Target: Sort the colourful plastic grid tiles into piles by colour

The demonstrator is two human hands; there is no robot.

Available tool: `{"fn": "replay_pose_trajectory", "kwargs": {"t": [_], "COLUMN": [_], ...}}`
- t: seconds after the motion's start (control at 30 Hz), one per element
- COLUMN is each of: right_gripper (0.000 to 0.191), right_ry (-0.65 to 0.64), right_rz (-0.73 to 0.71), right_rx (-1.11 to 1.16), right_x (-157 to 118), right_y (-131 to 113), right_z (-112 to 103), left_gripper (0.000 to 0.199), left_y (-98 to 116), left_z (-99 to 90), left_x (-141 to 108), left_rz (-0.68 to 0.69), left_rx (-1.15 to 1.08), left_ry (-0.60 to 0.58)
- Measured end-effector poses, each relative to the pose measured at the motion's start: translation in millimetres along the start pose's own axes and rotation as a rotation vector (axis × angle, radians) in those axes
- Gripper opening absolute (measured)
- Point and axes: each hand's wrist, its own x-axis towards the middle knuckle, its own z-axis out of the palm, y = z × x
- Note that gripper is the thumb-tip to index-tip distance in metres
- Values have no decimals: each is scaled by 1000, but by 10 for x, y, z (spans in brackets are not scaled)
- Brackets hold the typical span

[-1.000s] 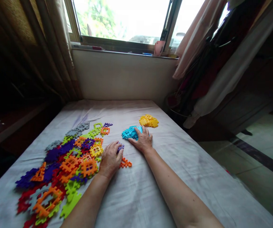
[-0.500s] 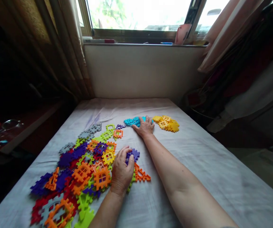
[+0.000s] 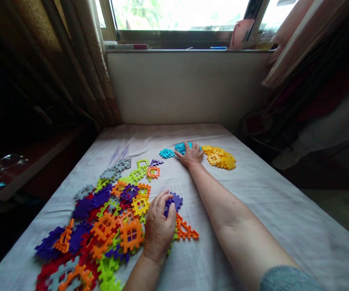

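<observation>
My right hand [image 3: 190, 154] reaches far across the sheet, fingers spread over a group of light-blue interlocking plastic pieces [image 3: 180, 147]. One blue piece [image 3: 166, 153] lies just left of that hand. To its right sits a group of yellow pieces [image 3: 223, 157]. Nearer me, my left hand [image 3: 160, 226] rests curled beside a purple piece [image 3: 176, 200]; its fingertips touch or cover that piece's left part. An orange triangular piece [image 3: 186, 228] lies right of the left hand, with a green one partly hidden beneath the hand. Left of it spreads a mixed heap of pieces [image 3: 104, 226].
Grey pieces [image 3: 115, 169] and lime-green pieces [image 3: 136, 174] lie along the heap's far edge. A pale sheet [image 3: 253, 226] covers the surface, which ends at a white wall [image 3: 186, 89]. Glasses [image 3: 10, 161] sit on a shelf at left.
My right hand has slid slightly away and to the right over the blue pieces, leaving one apart at left. My left hand stays by the purple piece. The view has shifted a little.
</observation>
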Motion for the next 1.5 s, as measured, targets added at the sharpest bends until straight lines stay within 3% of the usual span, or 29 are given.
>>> {"fn": "replay_pose_trajectory", "kwargs": {"t": [0.1,0.23,0.4,0.47,0.57,0.63,0.87,1.07,1.2,1.33,1.43,1.5], "right_gripper": [72,68,44,35,37,40,40,36,36,34,37,36], "right_ry": [51,79,-97,-120,-95,-75,-76,-176,-209,-210,-174,-130], "right_rz": [-72,-271,-542,-513,-350,-323,-417,-312,-348,-358,-346,-338], "right_rx": [-29,-25,-85,-129,-151,-125,33,221,288,288,298,318], "right_x": [-79,-148,-113,-93,-108,-185,-966,-1764,-2221,-2560,-2720,-2788], "right_y": [-43,-230,-486,-504,-449,-386,11,342,278,100,-6,-33], "right_z": [7,16,12,-3,-51,-100,-311,-523,-628,-668,-641,-593], "left_gripper": [20,20,21,21,21,21,22,27,35,49,62,63], "left_y": [2,2,-3,-2,5,11,-1,103,232,279,182,35], "left_z": [-2,-4,-10,-9,-4,0,8,-75,-191,-341,-600,-901], "left_x": [1,3,0,-1,0,5,39,95,147,243,344,389], "left_rz": [4,10,2,3,0,-6,11,136,171,82,33,6], "left_rx": [2,9,8,2,-3,-7,-37,-43,-108,-157,-108,-46], "left_ry": [0,7,7,9,12,14,8,-58,-91,-136,-113,-87]}}
